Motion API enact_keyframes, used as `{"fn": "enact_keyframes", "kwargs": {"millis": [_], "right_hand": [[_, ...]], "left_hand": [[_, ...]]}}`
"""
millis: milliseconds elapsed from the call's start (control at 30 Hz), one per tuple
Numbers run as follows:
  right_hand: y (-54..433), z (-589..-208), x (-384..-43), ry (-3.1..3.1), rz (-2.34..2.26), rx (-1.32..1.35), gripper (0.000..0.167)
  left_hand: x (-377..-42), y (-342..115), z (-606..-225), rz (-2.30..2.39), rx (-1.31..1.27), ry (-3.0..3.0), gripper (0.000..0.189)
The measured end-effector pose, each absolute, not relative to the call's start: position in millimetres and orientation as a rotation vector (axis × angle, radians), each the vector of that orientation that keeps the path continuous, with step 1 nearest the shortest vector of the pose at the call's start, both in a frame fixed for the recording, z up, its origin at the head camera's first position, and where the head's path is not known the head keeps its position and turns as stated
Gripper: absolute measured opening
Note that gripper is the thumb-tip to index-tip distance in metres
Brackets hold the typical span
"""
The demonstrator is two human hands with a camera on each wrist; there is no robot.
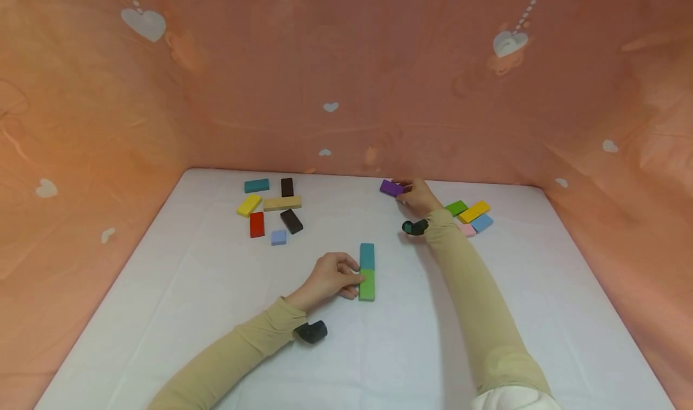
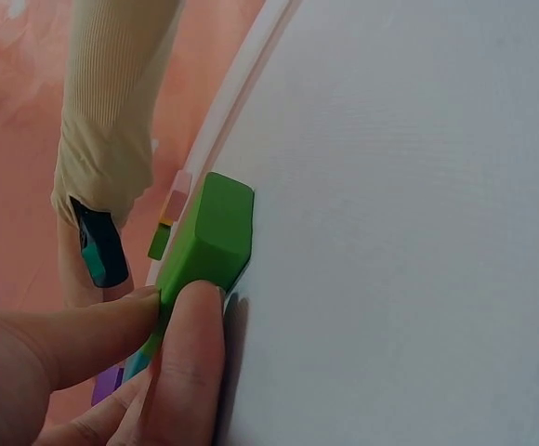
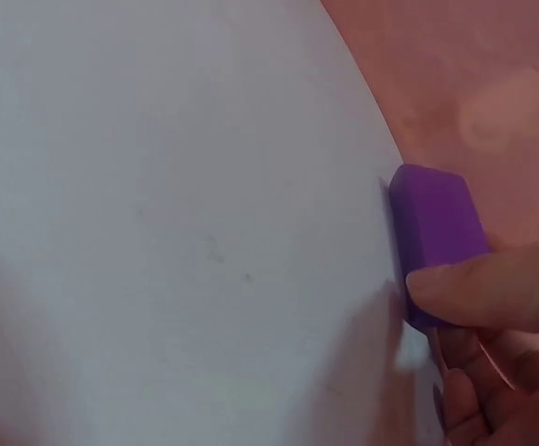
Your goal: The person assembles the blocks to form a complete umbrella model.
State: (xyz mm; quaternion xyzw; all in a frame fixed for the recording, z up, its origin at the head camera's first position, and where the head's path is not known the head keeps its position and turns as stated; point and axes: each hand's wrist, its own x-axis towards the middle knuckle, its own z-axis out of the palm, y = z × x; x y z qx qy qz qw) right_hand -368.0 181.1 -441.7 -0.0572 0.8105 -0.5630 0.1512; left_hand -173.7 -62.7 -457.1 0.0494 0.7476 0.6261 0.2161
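Observation:
In the head view, my left hand (image 1: 331, 278) is at the near end of a row of two blocks, light green and teal. Its thumb lies on the top edge of the green block (image 1: 367, 285) and a finger meets its side, holding it on the table. End to end with it lies the teal block (image 1: 367, 256). Farther off, my right hand (image 1: 419, 197) pinches a purple block (image 1: 391, 188) near the back edge. In the right wrist view, the thumb presses on the purple block (image 3: 441, 228); the fingers behind it are partly hidden.
Several blocks lie back left, among them a red block (image 1: 257, 224), a yellow block (image 1: 249, 205) and a long tan block (image 1: 282, 203). Beside the right forearm are an orange-yellow block (image 1: 474, 211), a blue block (image 1: 482, 222) and a partly covered pink block (image 1: 467, 229). A patterned curtain (image 1: 346, 73) surrounds the white table (image 1: 335, 362).

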Motion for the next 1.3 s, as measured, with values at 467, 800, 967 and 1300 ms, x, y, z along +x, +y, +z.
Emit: {"fn": "enact_keyframes", "kwargs": {"millis": [467, 800, 967, 1300], "right_hand": [[180.3, -446.8, -365.6, 2.515, -1.500, -0.233, 0.033], [184.5, -437.3, -361.8, 2.561, -1.476, -0.224, 0.028], [191.5, -425.7, -358.5, 2.626, -1.474, -0.309, 0.031], [205.7, -400.6, -347.4, 2.587, -1.665, -0.471, 0.037]], "left_hand": [[-177.1, -61.0, -458.1, 1.740, 0.122, 2.060, 0.023], [-180.7, -62.9, -460.7, 1.754, 0.109, 2.051, 0.022], [-180.2, -63.1, -459.5, 1.755, 0.111, 2.050, 0.022], [-179.9, -61.8, -459.5, 1.742, 0.131, 2.092, 0.023]]}}
